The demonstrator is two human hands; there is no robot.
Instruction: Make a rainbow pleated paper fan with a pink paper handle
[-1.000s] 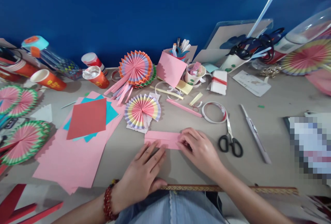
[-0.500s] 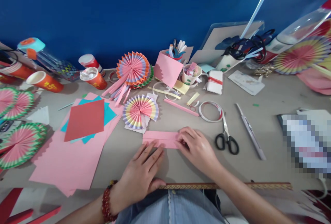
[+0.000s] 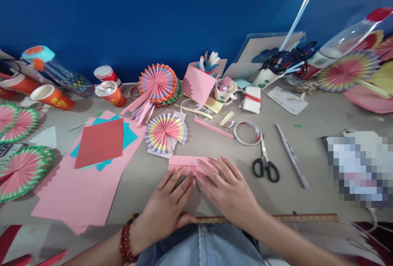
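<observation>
The left hand [image 3: 170, 198] lies palm down with its fingers slightly apart, the fingertips on the near left edge of a folded pink strip [image 3: 184, 160]; it presses rather than grips. The right hand [image 3: 230, 194] is also palm down, fingers more widely spread and laid across the strip's right part, clamped on nothing that shows. The strip lies flat on the counter [image 3: 313, 159], just beyond the fingertips, a lengthwise crease visible on its left part. It looks like light, fairly stiff paper that should take a sharp fold but may slide on the smooth top or pick up stray creases if squeezed. The short ends, or the folded long edge between thumb and finger, seem the best places to take hold, with flat fingers to keep it still. Just beyond its left end sits a small pleated fan [image 3: 166, 128]; to the far right are a roll of tape [image 3: 245, 143] and a pair of scissors [image 3: 264, 156]. Well apart on the left, a red sheet [image 3: 100, 143] tops blue paper and larger pink sheets [image 3: 82, 192]. Farther off, an orange-edged fan [image 3: 158, 83] and a cup of scraps [image 3: 225, 94] stand before the blue wall [image 3: 123, 16].
</observation>
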